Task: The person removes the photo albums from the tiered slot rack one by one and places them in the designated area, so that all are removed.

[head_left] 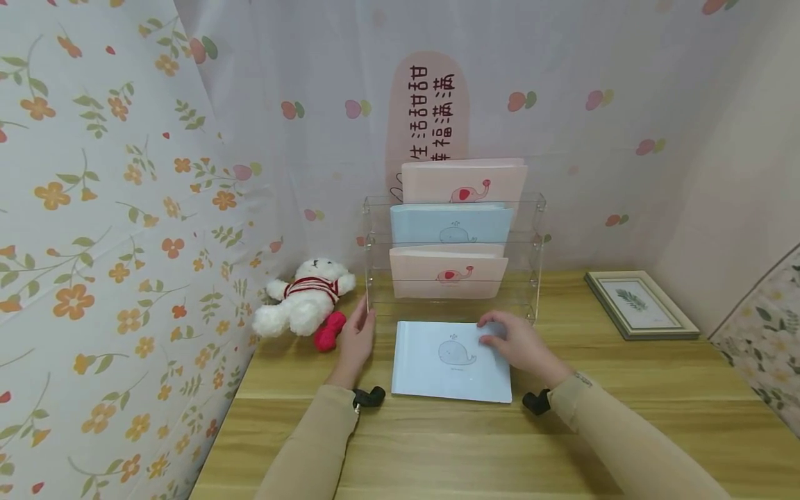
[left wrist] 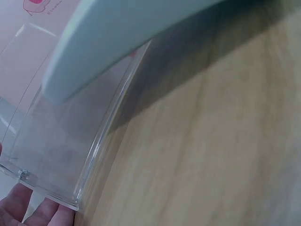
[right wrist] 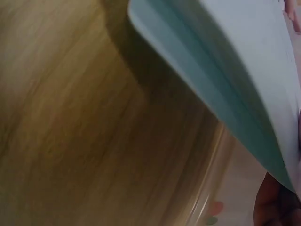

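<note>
At centre frame, a pale blue whale-printed booklet (head_left: 451, 361) lies on the wooden desk (head_left: 625, 417), just before a clear acrylic tiered rack (head_left: 537, 243) holding three more booklets: two pink, one blue. The right hand (head_left: 519, 344) rests on the booklet's upper right corner, fingers curled over its edge; the left hand (head_left: 356, 340) touches the rack's left wall with straight fingers. A white plush bear (head_left: 306, 302) sits at left, a framed leaf print (head_left: 640, 304) at right. Both wrist views are blurred, showing only booklet edges.
</note>
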Demonstrator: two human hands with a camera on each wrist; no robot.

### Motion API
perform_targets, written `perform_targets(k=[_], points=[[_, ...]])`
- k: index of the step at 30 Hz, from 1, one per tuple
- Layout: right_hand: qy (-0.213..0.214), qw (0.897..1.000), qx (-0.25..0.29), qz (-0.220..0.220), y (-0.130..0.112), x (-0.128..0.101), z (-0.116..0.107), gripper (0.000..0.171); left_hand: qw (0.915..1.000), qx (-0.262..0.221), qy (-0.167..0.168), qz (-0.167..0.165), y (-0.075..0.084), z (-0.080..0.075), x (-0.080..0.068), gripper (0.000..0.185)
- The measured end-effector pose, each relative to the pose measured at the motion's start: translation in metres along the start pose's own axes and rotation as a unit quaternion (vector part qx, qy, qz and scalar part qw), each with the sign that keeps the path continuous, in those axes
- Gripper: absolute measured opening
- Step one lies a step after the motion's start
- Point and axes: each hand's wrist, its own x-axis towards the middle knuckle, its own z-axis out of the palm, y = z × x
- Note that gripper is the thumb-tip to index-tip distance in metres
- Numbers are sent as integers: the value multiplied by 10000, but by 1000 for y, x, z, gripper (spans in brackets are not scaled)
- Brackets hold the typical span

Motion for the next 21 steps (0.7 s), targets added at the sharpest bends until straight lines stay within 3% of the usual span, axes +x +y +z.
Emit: perform_targets(k=[6,16,21], points=[[-22,9984,-543,167,-3,3,7,25,9998,95,0,-171,1,-1,-2,51],[32,9981,-575,213,-6,-7,17,35,9993,-62,-127,-332,5,0,-2,51],[-483,9971,-591,-9,0,-11,18,44,9995,137,-41,-282,-2,0,1,51]])
